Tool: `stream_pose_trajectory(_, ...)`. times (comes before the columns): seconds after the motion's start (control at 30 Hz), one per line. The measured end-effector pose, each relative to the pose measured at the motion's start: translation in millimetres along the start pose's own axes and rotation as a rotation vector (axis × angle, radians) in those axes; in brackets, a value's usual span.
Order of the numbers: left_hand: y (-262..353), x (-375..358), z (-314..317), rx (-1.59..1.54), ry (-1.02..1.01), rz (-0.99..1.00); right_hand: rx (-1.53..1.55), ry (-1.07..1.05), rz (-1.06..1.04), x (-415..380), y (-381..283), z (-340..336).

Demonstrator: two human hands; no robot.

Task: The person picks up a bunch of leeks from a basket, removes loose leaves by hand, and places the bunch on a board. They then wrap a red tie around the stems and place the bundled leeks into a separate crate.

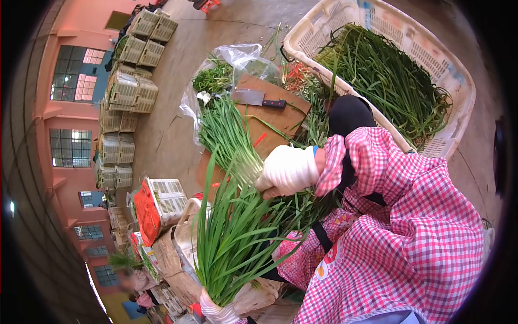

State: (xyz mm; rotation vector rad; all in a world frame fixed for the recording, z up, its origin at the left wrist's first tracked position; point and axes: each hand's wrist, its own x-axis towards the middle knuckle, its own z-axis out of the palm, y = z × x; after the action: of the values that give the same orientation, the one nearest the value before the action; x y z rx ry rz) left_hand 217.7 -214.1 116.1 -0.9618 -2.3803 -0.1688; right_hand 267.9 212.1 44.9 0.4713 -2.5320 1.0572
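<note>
A long bunch of green chives (229,243) fans out from my left hand (218,312), which is closed around it at the bottom of the view. My right hand (288,170), wrapped in white with bare fingertips, is closed at the pale, blurred stem ends of more chives (224,127). Those chives lie beside and partly over a brown cutting board (256,121). A cleaver (261,99) with a black handle rests flat on the board, beyond my right hand. The exact grip of my right fingers is partly hidden.
A large white plastic basket (372,108) full of long green leaves stands at upper right, beside my knee. Clear plastic bags (237,56) and trimmings lie past the board. Stacked crates (124,89) line the wall; a red-covered crate (167,194) stands left. People (145,289) are at lower left.
</note>
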Motion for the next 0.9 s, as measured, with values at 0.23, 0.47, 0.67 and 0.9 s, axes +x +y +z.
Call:
stream_pose_trajectory(0.23,3.6,-0.1,-1.3,-0.008,0.020,-0.003,1.612,0.551,0.069,-30.0,13.2,-43.9)
stream_pose_trajectory(0.47,16.4,15.8,-0.2,-0.410,-0.096,-0.403,0.771,0.271,0.185,-44.7,11.0,-40.2)
stream_pose_trajectory(0.67,-19.0,22.9,2.6,0.023,0.016,0.031,0.128,0.325,0.272,-19.5,1.6,-1.4)
stream_pose_trajectory(0.9,-17.1,120.5,-1.2,0.308,0.179,-0.034,0.788,0.113,0.347,-40.9,-62.6,48.2)
